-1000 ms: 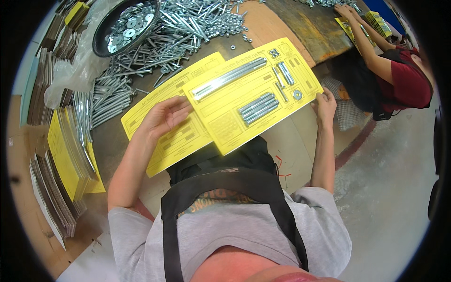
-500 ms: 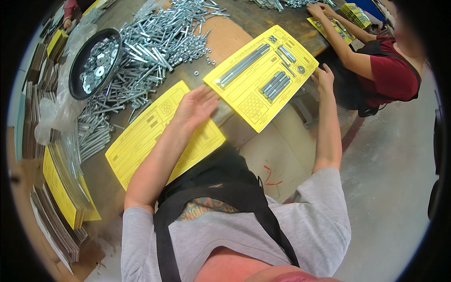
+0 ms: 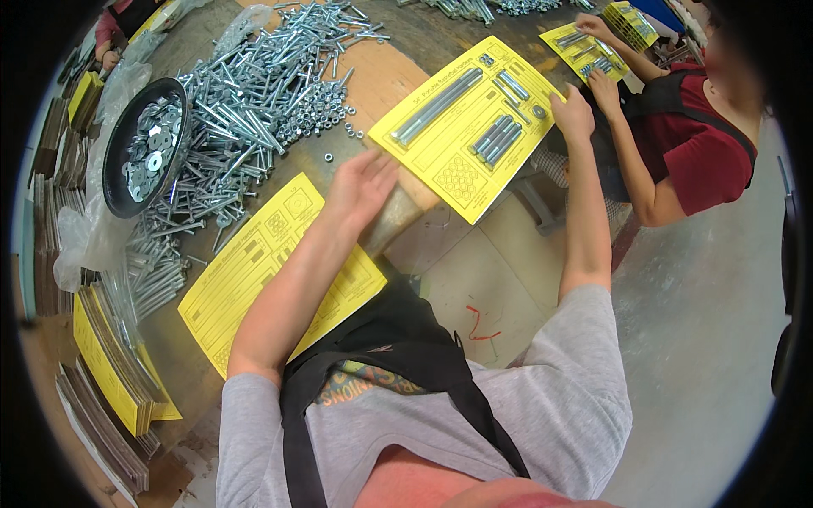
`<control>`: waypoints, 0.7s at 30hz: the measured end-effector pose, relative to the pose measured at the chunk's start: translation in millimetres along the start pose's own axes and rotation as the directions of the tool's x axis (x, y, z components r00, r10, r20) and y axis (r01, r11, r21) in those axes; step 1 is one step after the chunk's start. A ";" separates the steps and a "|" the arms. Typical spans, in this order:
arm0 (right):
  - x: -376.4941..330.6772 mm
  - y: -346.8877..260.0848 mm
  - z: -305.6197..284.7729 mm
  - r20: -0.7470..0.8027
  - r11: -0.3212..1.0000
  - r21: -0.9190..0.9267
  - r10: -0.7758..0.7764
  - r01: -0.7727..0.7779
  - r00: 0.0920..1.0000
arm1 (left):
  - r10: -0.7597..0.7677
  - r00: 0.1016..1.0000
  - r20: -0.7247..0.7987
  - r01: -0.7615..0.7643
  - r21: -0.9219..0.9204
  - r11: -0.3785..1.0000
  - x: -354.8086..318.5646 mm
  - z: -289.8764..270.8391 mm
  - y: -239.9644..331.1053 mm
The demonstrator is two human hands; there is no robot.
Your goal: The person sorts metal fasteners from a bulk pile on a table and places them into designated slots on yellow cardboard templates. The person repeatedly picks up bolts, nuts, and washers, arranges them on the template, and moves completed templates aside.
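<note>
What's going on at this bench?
The person's right hand grips the right edge of a yellow card bearing long bolts and smaller hardware; the left hand is open by its left corner, contact unclear. A second yellow card, with no hardware visible, lies partly under the left forearm. Beyond are a loose bolt pile and a black bowl of washers. A co-worker on the right handles another yellow card.

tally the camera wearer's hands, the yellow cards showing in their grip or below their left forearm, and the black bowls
Hands: 2 (left hand, right hand)
Yellow cards: 2 (held card, lower card)
Black bowl: 1
Total: 5
</note>
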State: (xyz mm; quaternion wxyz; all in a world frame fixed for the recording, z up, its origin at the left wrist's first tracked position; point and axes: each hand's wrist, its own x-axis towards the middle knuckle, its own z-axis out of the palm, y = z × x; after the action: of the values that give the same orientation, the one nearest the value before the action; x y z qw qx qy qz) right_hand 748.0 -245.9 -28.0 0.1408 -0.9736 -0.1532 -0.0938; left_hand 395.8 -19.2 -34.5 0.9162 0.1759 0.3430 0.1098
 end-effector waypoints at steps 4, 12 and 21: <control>-7.2 -46.8 2.8 0.040 0.950 0.129 -0.293 0.285 0.955 | 0.010 1.000 0.018 -0.010 0.047 0.999 -0.3 -2.8 -0.5; -2.6 -70.3 14.5 0.190 0.950 0.027 -0.311 0.311 0.931 | -0.027 1.000 0.016 0.025 0.118 0.993 -6.4 -6.4 -1.9; -5.0 -67.0 17.0 0.044 0.885 -0.061 -0.459 0.461 0.887 | -0.084 0.993 0.082 0.076 0.095 0.993 -19.1 2.5 -8.1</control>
State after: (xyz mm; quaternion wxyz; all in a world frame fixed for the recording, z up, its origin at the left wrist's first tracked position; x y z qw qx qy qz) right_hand 723.9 -180.9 -28.8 0.0785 -0.9150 -0.3783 -0.1158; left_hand 384.0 -33.3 -24.7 0.9246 0.2086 0.3148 0.0493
